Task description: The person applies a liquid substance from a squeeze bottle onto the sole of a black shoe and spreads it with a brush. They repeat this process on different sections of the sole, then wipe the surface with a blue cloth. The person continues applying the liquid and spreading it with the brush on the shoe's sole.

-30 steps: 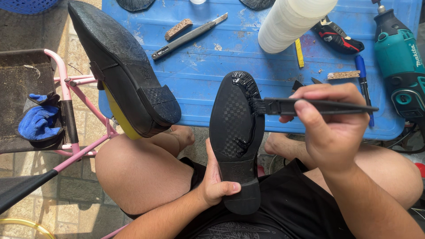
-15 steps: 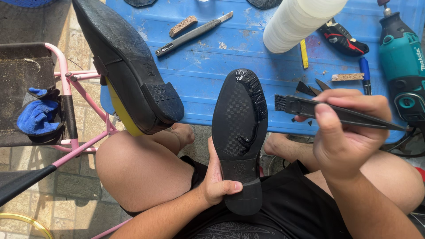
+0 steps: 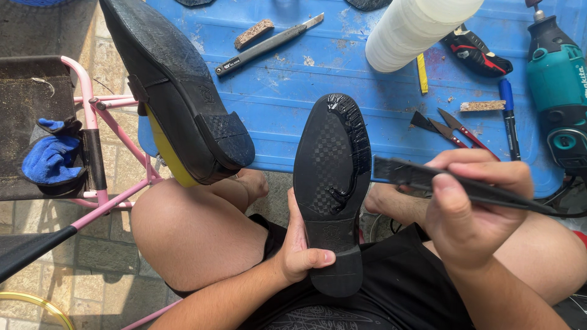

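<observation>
My left hand [image 3: 302,250] grips a black shoe [image 3: 332,183] by the heel end, sole up, over my lap. Wet glossy glue shines along the sole's toe and right edge. My right hand [image 3: 474,208] holds a thin black brush [image 3: 428,179], its bristle end just right of the sole and not touching it. A second black shoe [image 3: 177,91] sits sole up on a stand at the upper left, with a yellow strip along its edge.
A blue table [image 3: 318,79] carries a utility knife [image 3: 269,44], a white bottle [image 3: 416,27], small scissors [image 3: 452,125], a blue pen [image 3: 507,116] and a teal rotary tool [image 3: 559,98]. A pink-framed chair [image 3: 92,134] with a blue glove [image 3: 52,159] stands left.
My right hand has drawn the brush off the sole to the right and slightly down. The left hand keeps the shoe steady.
</observation>
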